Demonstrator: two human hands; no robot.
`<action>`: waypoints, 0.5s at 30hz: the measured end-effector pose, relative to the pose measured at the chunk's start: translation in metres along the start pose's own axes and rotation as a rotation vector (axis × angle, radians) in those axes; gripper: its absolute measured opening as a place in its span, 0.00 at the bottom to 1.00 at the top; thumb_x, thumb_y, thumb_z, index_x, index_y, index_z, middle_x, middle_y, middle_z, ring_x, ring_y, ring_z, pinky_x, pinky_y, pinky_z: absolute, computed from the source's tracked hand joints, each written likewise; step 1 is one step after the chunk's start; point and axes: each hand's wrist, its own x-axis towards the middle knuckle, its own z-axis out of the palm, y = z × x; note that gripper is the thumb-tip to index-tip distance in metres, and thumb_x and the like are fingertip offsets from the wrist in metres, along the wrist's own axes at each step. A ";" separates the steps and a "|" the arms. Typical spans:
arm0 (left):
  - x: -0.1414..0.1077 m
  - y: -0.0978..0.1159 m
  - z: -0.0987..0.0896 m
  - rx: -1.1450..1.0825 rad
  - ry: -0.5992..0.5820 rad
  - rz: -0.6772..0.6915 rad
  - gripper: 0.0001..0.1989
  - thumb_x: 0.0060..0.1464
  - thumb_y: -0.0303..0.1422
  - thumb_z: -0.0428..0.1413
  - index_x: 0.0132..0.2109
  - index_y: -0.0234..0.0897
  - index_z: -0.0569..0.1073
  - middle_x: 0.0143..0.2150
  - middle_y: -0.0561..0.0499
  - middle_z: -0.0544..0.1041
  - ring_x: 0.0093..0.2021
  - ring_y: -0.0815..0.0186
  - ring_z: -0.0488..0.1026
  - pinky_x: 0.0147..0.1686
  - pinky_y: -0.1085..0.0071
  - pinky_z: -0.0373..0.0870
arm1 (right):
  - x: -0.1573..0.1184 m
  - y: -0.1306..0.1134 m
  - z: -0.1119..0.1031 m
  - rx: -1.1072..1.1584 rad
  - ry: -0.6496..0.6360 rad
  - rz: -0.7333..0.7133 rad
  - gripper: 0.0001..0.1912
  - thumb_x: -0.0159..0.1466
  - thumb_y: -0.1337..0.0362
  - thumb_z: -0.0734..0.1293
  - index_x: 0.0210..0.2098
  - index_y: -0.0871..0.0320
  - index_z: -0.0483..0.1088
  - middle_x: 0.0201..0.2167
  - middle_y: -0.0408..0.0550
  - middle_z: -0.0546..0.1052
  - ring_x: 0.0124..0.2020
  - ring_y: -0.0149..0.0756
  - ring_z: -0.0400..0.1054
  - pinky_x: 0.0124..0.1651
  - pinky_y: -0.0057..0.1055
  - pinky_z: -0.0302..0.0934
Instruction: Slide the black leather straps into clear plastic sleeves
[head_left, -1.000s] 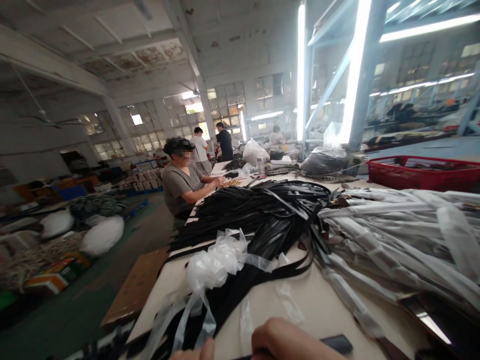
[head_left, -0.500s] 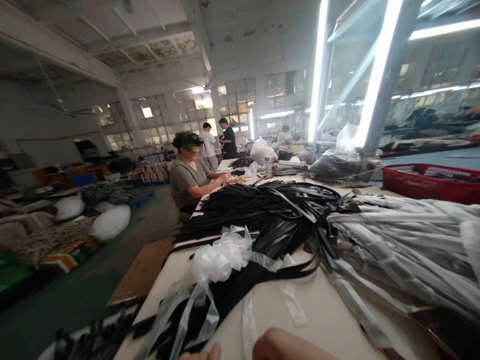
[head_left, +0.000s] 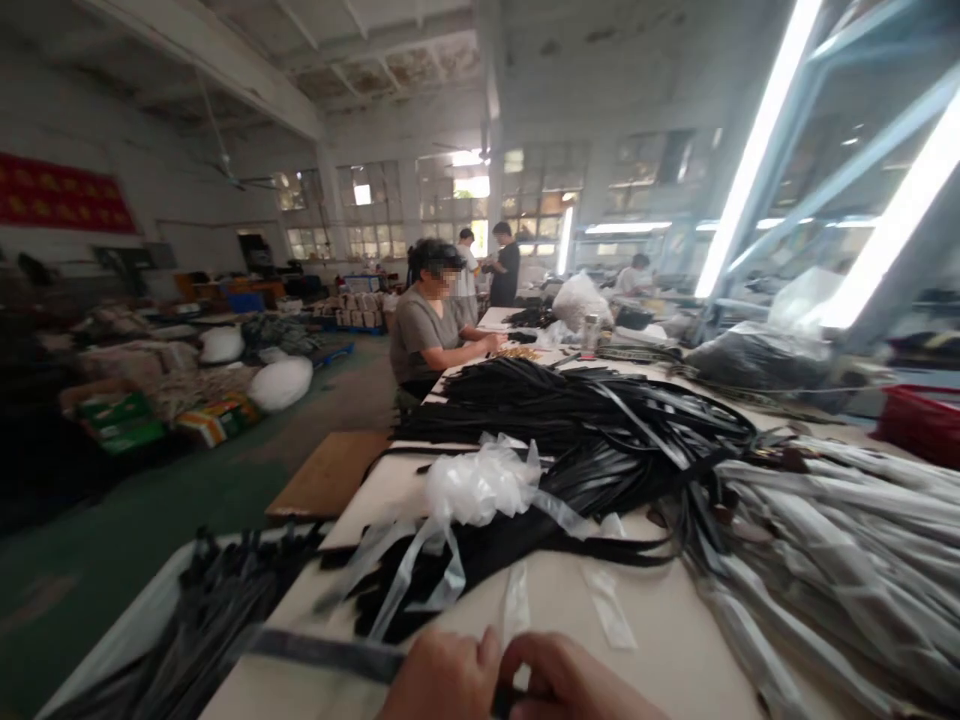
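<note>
Both my hands are at the bottom edge of the view, close together over the white table (head_left: 637,640). My left hand (head_left: 442,675) grips a long dark strap (head_left: 322,655), which runs off to the left. My right hand (head_left: 562,680) closes on the same strap near its black end, partly hidden by my fingers. Ahead lies a large heap of black leather straps (head_left: 570,430), with a bunch of white plastic film (head_left: 480,485) on it. Plastic-sleeved straps (head_left: 825,540) fill the table's right side.
A white bin of black straps (head_left: 202,620) stands at lower left, beside a wooden board (head_left: 330,475). A seated co-worker (head_left: 427,320) works at the table's far end. A black bag (head_left: 757,360) and red basket (head_left: 919,425) are at right; goods cover the floor at left.
My view has swung left. Both hands have risen further into the frame and come together, with the dark strap now stretched out to the left of them.
</note>
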 end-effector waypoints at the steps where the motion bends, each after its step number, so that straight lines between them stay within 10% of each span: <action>1: 0.004 0.007 -0.009 -0.006 -0.066 -0.021 0.06 0.50 0.23 0.55 0.38 0.34 0.68 0.22 0.52 0.75 0.20 0.62 0.73 0.18 0.70 0.63 | -0.001 -0.004 0.004 0.055 -0.010 -0.001 0.12 0.55 0.67 0.65 0.39 0.58 0.70 0.21 0.38 0.67 0.21 0.25 0.59 0.21 0.19 0.52; 5: 0.021 0.021 -0.043 -0.110 -0.237 -0.051 0.10 0.57 0.27 0.52 0.46 0.28 0.67 0.29 0.49 0.75 0.25 0.61 0.74 0.23 0.67 0.65 | -0.004 -0.011 0.011 0.226 -0.097 0.040 0.15 0.61 0.55 0.63 0.40 0.60 0.63 0.14 0.33 0.61 0.12 0.22 0.49 0.13 0.19 0.44; 9: 0.006 0.004 -0.069 -0.253 -0.150 -0.142 0.32 0.53 0.46 0.57 0.57 0.30 0.61 0.42 0.45 0.75 0.41 0.58 0.73 0.39 0.63 0.69 | -0.012 -0.003 -0.003 0.146 -0.149 0.041 0.19 0.63 0.47 0.62 0.37 0.59 0.61 0.13 0.33 0.60 0.11 0.21 0.46 0.14 0.19 0.40; 15: -0.034 -0.023 -0.057 -0.286 -0.189 -0.328 0.28 0.50 0.57 0.51 0.34 0.33 0.71 0.33 0.46 0.76 0.38 0.58 0.73 0.39 0.64 0.67 | -0.020 0.006 -0.014 0.213 -0.171 0.102 0.26 0.60 0.39 0.61 0.34 0.57 0.61 0.13 0.33 0.57 0.11 0.20 0.42 0.14 0.20 0.34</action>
